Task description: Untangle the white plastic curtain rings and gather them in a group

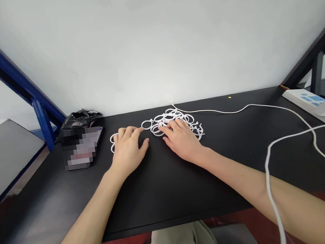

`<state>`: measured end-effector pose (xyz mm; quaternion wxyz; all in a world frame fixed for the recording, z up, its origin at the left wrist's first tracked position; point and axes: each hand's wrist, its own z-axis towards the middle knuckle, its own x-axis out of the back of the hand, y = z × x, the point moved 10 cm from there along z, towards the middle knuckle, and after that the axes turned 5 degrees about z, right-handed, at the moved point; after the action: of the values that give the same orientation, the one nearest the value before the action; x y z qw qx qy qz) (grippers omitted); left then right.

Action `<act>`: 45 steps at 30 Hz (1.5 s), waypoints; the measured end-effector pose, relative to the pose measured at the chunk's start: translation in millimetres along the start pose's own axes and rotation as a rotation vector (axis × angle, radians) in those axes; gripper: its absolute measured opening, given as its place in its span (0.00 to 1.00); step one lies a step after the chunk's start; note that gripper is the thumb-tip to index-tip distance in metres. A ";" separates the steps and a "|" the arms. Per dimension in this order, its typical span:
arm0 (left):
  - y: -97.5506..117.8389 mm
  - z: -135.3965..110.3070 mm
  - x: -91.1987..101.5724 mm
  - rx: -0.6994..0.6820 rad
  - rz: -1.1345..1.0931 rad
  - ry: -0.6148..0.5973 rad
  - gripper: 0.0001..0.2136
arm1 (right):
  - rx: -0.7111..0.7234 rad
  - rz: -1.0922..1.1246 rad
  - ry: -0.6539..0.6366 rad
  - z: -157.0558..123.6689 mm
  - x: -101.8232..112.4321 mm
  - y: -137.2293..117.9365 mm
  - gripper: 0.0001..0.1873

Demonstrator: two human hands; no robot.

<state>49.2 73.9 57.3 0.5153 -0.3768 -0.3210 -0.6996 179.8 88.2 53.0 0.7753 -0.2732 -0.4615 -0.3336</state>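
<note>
A heap of white looped cable ties (173, 115) lies on the black table (173, 193), toward the wall. My right hand (181, 137) rests palm down over the near side of this heap, fingers spread, covering part of it. To the left, my left hand (128, 147) lies flat with its fingers apart, over a few more white loops (111, 138) that show past its left side. One separate loop (147, 124) sits between my two hands, close to the left fingertips. What lies under both palms is hidden.
A partly blurred phone (96, 142) and a black plastic bag (81, 118) are at the left. A white cable (257, 104) runs across the right side and over my right forearm. White-and-blue packaging (314, 99) lies far right. Blue frame bars (15, 74) slope up at left.
</note>
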 end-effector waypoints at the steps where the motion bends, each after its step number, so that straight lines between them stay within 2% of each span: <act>1: 5.4 0.3 -0.9 -0.027 -0.017 -0.016 0.14 | -0.003 -0.011 -0.004 0.4 -0.3 0.1 0.15; 4: 13.8 0.2 -1.9 -0.071 -0.054 -0.034 0.12 | -0.003 -0.035 -0.025 1.5 -2.1 -0.3 0.11; 11: 19.6 0.4 -1.6 -0.104 -0.100 -0.028 0.12 | 0.011 -0.011 -0.072 1.4 -6.0 -2.7 0.11; 19: 22.4 3.4 -5.7 -0.116 -0.017 -0.027 0.09 | 0.081 0.040 -0.079 -1.8 -5.5 -16.3 0.08; 24: 20.3 4.1 5.2 -0.123 -0.080 0.045 0.06 | -0.022 0.211 0.073 -0.4 13.6 -0.3 0.05; 27: 21.1 3.3 11.2 -0.137 -0.136 0.061 0.04 | -0.085 0.337 0.138 -0.4 21.9 12.2 0.08; 32: 35.1 0.2 16.9 -0.230 -0.214 0.042 0.03 | -0.039 0.511 0.161 -1.5 25.0 12.4 0.17; 36: 44.5 -2.7 16.7 -0.294 -0.264 -0.004 0.04 | 0.012 0.630 0.118 -2.7 21.5 4.0 0.13; 41: 39.8 -2.2 14.5 -0.233 -0.328 -0.044 0.03 | -0.039 0.692 0.148 -2.3 23.1 7.1 0.07; 45: 27.0 0.0 8.2 -0.095 -0.363 -0.074 0.05 | -0.093 0.679 0.167 -2.3 24.6 12.2 0.10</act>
<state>73.6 62.9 66.0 0.3503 -0.3622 -0.3690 -0.7810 199.0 87.7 72.7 0.8639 -0.4178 -0.2636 -0.0987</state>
